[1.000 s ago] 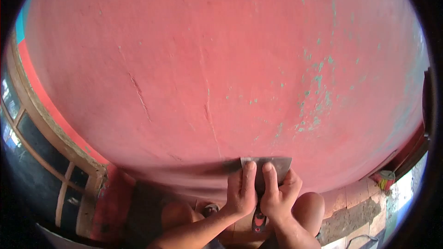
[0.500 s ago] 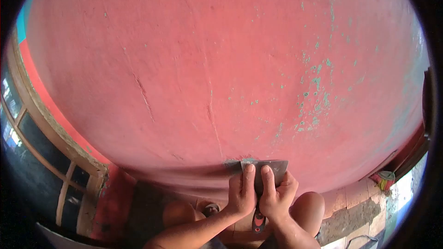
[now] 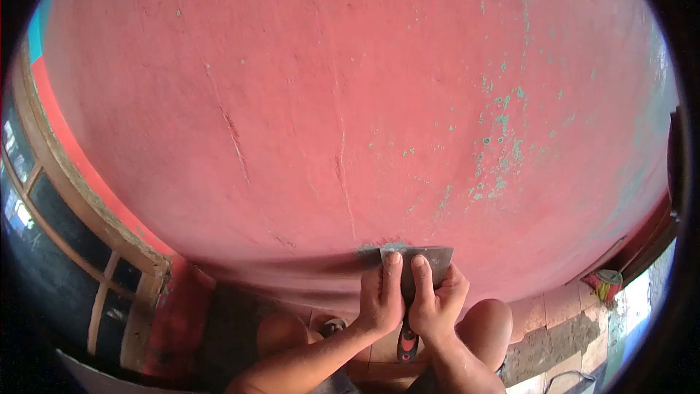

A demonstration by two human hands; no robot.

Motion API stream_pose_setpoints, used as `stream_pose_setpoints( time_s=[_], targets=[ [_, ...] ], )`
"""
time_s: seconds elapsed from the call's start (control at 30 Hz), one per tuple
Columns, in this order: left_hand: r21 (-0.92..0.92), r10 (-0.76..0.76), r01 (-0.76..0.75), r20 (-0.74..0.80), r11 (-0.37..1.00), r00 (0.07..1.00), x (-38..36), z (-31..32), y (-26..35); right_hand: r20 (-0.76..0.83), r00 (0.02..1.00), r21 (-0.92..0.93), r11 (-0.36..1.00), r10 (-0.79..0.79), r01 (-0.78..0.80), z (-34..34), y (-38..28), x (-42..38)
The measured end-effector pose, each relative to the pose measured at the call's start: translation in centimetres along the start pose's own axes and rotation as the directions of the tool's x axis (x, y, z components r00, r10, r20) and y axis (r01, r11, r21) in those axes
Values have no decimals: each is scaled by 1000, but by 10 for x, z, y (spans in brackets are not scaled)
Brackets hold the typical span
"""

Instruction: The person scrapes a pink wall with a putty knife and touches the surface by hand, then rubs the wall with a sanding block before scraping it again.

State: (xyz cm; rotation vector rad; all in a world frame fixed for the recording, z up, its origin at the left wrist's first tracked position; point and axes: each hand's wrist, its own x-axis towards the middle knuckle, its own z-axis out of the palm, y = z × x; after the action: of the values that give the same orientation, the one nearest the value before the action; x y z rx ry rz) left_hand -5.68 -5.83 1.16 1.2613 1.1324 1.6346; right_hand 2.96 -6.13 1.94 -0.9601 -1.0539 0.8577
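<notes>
A wide-bladed putty knife [image 3: 435, 256] with a black and red handle is pressed against the lower part of a red painted wall [image 3: 292, 117]. My left hand [image 3: 383, 293] grips it from the left, thumb flat along the blade. From the other side my right hand [image 3: 437, 299] is closed round it, its thumb also on the blade. The handle's end sticks out below, between my wrists. Along the blade's upper left edge is a scraped grey-green patch [image 3: 394, 244]. Part of the grip is hidden behind my fingers.
A wooden-framed window [image 3: 109, 277] stands on the left. Green specks of older paint [image 3: 502, 138] and long cracks mark the wall. A broom head with coloured bristles [image 3: 607, 288] lies at the lower right, near a tiled floor [image 3: 529, 317] with a grey cement patch. My knees are bent below.
The blade has shifted slightly up the wall, with both hands still on the putty knife. The scraped patch above it shows a little more. My view has moved slightly.
</notes>
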Motion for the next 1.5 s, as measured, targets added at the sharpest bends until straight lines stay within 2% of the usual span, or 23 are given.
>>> stream_pose_setpoints(
  time_s=[0.07, 0.1, 0.2, 0.23, 0.33, 0.37, 0.47, 0.6, 0.63, 0.73, 0.77, 0.87, 0.9, 1.0, 1.03, 1.07, 1.1, 1.13, 1.17, 1.27, 1.4, 1.43, 1.5],
  targets=[
    [-28, 12, -12, -9, 1000, 1000, 4, -1, 6, 7, 1000, 10, 999, 30, -30, 3, -9, 4],
    [-9, -55, 55, -24, 998, 998, 1, -4, 3, 12, 999, 15, 998, 53, -53, 5, -13, 1],
    [80, 100, -98, -23, 992, 995, -1, -3, -10, -43, 999, -45, 999, -16, 14, 5, -1, -6],
    [31, 97, -96, -16, 995, 995, 0, -3, -8, -22, 1000, -46, 999, -15, 14, 4, 0, -4],
    [8, -68, 68, -57, 998, 996, -3, -4, -9, 42, 996, -47, 996, 72, -70, 1, -10, 0],
    [-4, -37, 37, -54, 999, 998, -3, -4, -9, 22, 997, -52, 996, 68, -67, 0, -7, -8],
    [113, 6, -4, -16, 994, 1000, -7, -3, -13, -8, 1000, -36, 999, -14, 14, 4, -5, -4],
    [-70, -6, 7, 12, 998, 1000, 4, -9, -2, 37, 999, -78, 997, 15, -12, 1, -8, -3],
    [-48, -43, 44, 7, 998, 999, 2, -8, 4, 26, 1000, -83, 996, 17, -15, 1, -6, -7],
    [159, 41, -36, -33, 987, 999, -8, -6, -18, -26, 1000, -6, 1000, -8, 8, 10, -4, -2],
    [107, 32, -33, 8, 994, 999, -6, -7, -20, -14, 1000, -22, 1000, -4, 4, 8, -7, -1],
    [-106, -112, 109, -27, 988, 993, -2, -7, -10, 34, 999, -105, 994, 18, -15, 1, 1, -4],
    [-56, -169, 166, -43, 985, 985, -5, -9, -11, 31, 999, -116, 993, 26, -22, 0, 3, -8],
    [100, -70, 70, -5, 992, 998, -9, -11, -13, -4, 1000, -51, 999, -11, 10, 11, 2, -6],
    [1, 3, -3, -77, 1000, 997, -5, -3, -5, 8, 1000, -55, 998, -21, 21, 11, -1, -3],
    [-21, -7, 5, -72, 1000, 997, 2, -3, -2, 16, 1000, -61, 998, -17, 18, 11, -3, -2],
    [-37, -29, 27, -62, 999, 998, 5, -6, 0, 57, 998, -163, 987, 7, 2, 8, -11, 1],
    [-51, -57, 55, -55, 997, 997, 1, -11, 1, 38, 999, -154, 988, 12, -6, 6, -8, -6],
    [-21, -156, 155, -15, 988, 988, 0, -17, -4, 25, 1000, -142, 990, -2, 6, 7, -7, -8],
    [66, 41, -36, -73, 997, 997, -5, -11, -17, 1, 998, -72, 996, -57, 57, 15, 6, -4],
    [-78, -53, 51, -26, 996, 998, 1, -16, -5, 40, 999, -71, 997, 24, -21, 9, 0, -7],
    [-87, -175, 176, 28, 980, 984, -1, -20, -1, 33, 999, -84, 996, 30, -27, 8, 3, -12],
    [19, -8, 8, -8, 1000, 1000, -4, -13, -11, -20, 1000, -77, 997, -18, 16, 12, 5, -12]
  ],
)
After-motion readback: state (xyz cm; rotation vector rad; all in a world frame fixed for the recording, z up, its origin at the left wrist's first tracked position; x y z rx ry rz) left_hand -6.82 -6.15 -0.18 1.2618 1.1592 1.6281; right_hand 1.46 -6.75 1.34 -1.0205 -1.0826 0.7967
